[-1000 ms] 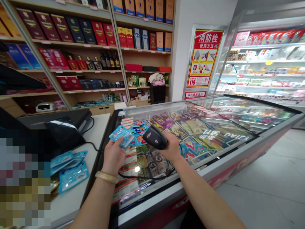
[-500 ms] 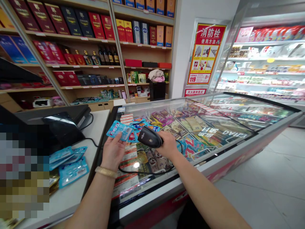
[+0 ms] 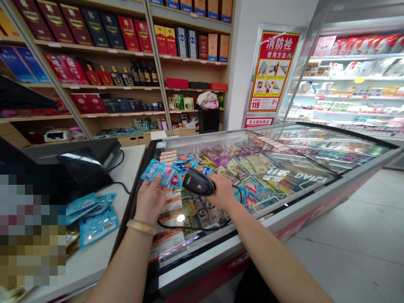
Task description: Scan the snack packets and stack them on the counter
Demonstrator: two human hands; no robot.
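Note:
Between the thumb and fingers of my left hand (image 3: 151, 200) is a light blue snack packet (image 3: 155, 171), its printed face up. My right hand (image 3: 223, 191) is wrapped round a black barcode scanner (image 3: 198, 182), whose head points left at the packet. A reddish light shows on the packet's right part. Just behind the scanner, several small blue and red packets (image 3: 186, 162) lie on the freezer's glass top. The scanner's black cable (image 3: 195, 229) loops over the glass below my hands.
A glass-topped chest freezer (image 3: 284, 221) with ice creams inside runs off to the right. On the white counter (image 3: 94, 263) at left lie more light blue packets (image 3: 97, 227), near a dark screen (image 3: 83, 168). Shelves of boxes and bottles (image 3: 143, 73) stand behind.
A reddish scanner light now shows on the light blue packet. Both hands have stayed almost in place.

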